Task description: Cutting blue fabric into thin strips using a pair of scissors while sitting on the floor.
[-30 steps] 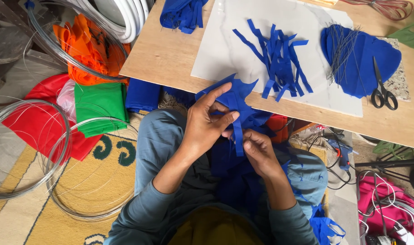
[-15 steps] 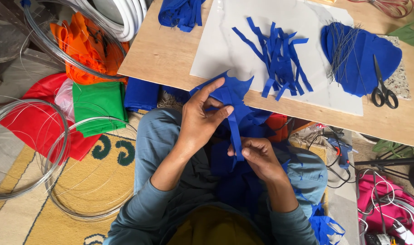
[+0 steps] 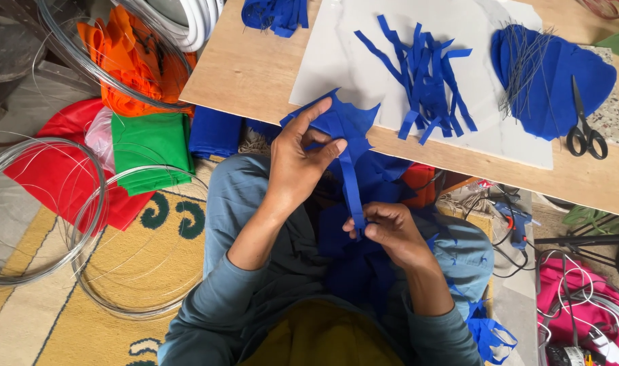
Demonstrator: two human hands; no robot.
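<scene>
Fingers of left hand (image 3: 299,159) and right hand (image 3: 385,230) pinch blue fabric strip (image 3: 352,186).

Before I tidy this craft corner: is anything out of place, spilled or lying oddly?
Nothing is spilled. The oddest thing: the blue glue gun lies on the floor among tangled cables, off the wooden board. Scissors and blue strips lie flat.

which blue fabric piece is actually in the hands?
The jagged blue sheet with a strip, stretched between left hand and right hand; the other blue pieces lie untouched.
</scene>
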